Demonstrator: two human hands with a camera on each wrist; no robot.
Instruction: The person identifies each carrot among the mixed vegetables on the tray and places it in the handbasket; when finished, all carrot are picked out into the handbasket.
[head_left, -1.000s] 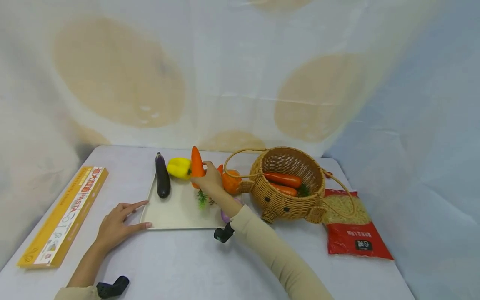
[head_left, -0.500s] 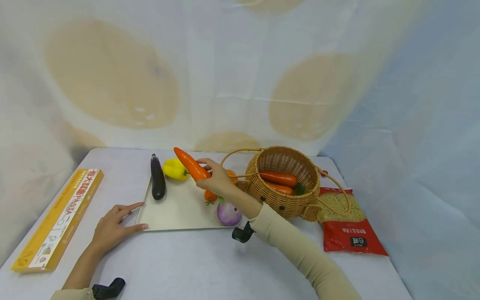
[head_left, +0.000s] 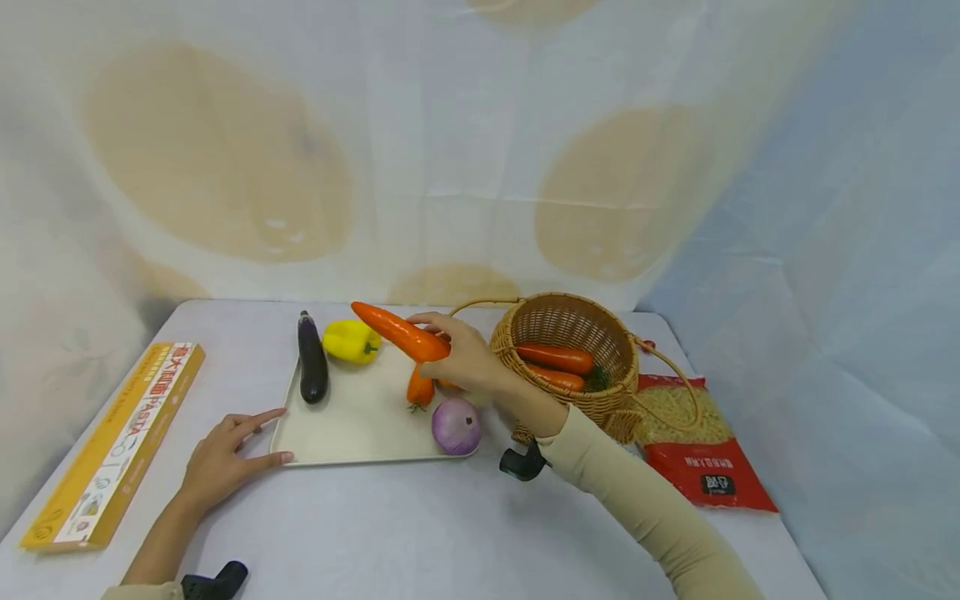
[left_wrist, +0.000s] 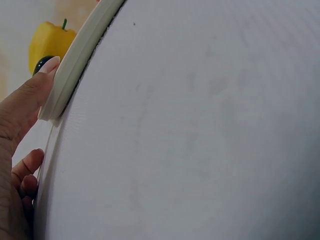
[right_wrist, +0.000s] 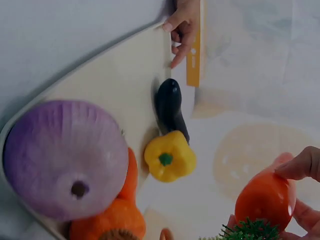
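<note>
In the head view my right hand (head_left: 468, 358) grips a large orange carrot (head_left: 397, 329), lifted above the tray with its tip pointing left. Its green leafy top (right_wrist: 252, 231) shows in the right wrist view. My left hand (head_left: 221, 462) touches the near left corner of the cream tray (head_left: 345, 437), thumb and index finger extended along the edge. On the tray are an eggplant (head_left: 311, 367), a yellow bell pepper (head_left: 351, 342), a smaller carrot (head_left: 420, 388) and a purple onion (head_left: 456, 426). An orange pumpkin (right_wrist: 112, 220) is mostly hidden behind my right hand in the head view.
A wicker basket (head_left: 600, 404) with an animal face stands right of the tray, holding carrots (head_left: 557, 358). Its loop handles stick out on both sides. Beyond it lies a red pasta bag (head_left: 697, 450). A yellow pasta box (head_left: 116, 442) lies at the far left.
My right hand has lifted the carrot off the tray and moved right towards the basket, tilting the carrot leftward. The onion and smaller carrot have come into sight. My left hand stays at the tray.
</note>
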